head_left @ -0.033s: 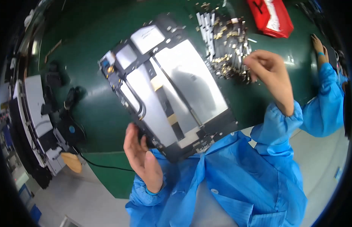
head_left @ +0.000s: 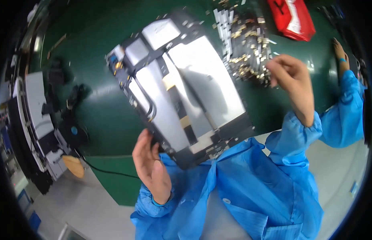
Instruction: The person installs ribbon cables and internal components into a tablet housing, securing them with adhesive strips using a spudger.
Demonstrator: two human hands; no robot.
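Note:
An opened tablet [head_left: 176,108], its dark frame around silvery panels and black-and-tan strips, lies at a slant in front of me. My left hand [head_left: 154,172] is at its lower left edge, palm turned up, with fingers and thumb apart. The fingertips come up to the edge; whether they touch it I cannot tell. To the right, my right hand [head_left: 292,76] hovers with curled fingers, thumb and forefinger pinched together. Anything between them is too small to make out. Beside it lies a heap of small flex cables [head_left: 248,52] with gold and silver ends.
A red bag [head_left: 292,20] with a white patch lies at the far right on the green table [head_left: 102,116]. Dark gear with a cable [head_left: 110,172] stands at the left. At the right edge, a co-worker's blue sleeve [head_left: 346,116] and hand [head_left: 341,54] rest on the table.
The view has shifted slightly, so the tablet, heap and bag sit a little farther right. Both hands keep nearly the same pose.

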